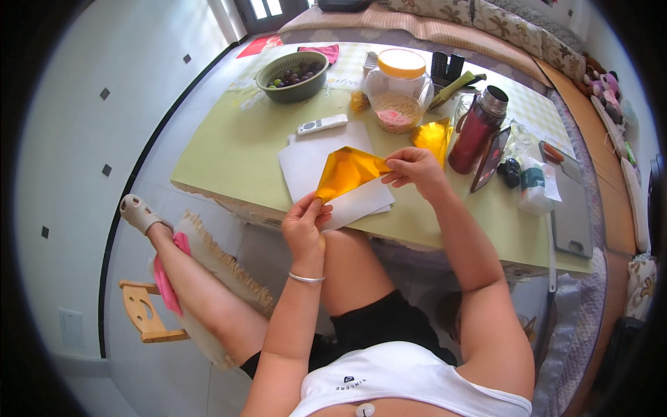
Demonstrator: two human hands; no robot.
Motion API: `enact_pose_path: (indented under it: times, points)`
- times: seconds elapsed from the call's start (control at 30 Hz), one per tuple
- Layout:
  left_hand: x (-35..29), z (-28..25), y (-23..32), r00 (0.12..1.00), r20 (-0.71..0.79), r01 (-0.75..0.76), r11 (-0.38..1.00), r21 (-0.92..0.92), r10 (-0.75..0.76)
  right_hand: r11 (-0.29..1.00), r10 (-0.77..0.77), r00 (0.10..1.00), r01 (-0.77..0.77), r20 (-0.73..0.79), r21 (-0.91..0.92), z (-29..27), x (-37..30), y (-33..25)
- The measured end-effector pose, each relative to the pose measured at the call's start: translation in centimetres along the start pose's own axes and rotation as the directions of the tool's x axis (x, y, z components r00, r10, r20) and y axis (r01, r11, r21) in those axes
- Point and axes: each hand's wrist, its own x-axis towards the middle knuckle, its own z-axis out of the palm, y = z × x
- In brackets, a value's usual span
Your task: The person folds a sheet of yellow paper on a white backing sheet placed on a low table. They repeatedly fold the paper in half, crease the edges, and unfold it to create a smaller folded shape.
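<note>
A sheet of shiny gold foil paper (347,172) is stretched between my two hands, above white paper sheets (300,170) on the table. My left hand (304,212) pinches its lower left corner between thumb and fingers. The right end is gripped by my right hand (414,170), thumb on top. The foil's upper left edge looks slanted, as if folded or cut; I cannot tell which. More gold foil (432,137) lies just beyond my right hand, beside a dark red thermos (478,131). A white remote control (322,124) rests at the far edge of the white sheets.
On the green table (229,149) stand a colander bowl (292,78) of dark grapes and a clear jar (397,94) with a yellow lid. A phone-like dark slab (490,160), tissue pack (535,189) and cutting board (571,208) are at right. A wooden stool (149,313) is lower left.
</note>
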Motion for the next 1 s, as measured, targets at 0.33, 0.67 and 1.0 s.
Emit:
enact_pose_path:
  times: [0.33,0.67,1.0]
  points:
    - [0.3,-0.4,-0.3,0.999,0.035,-0.001,0.996,0.091,-0.002,0.998,-0.043,0.999,0.043,0.004,-0.049,0.3,0.1,0.4]
    - [-0.1,0.5,0.2,1.000,0.004,0.025,0.997,0.077,-0.025,0.999,-0.046,0.998,0.046,0.031,0.009,0.1,0.3,0.6]
    - [-0.3,0.1,0.1,1.000,0.024,-0.005,0.991,0.135,0.001,0.995,-0.061,0.998,0.061,-0.002,-0.081,0.2,0.2,0.4]
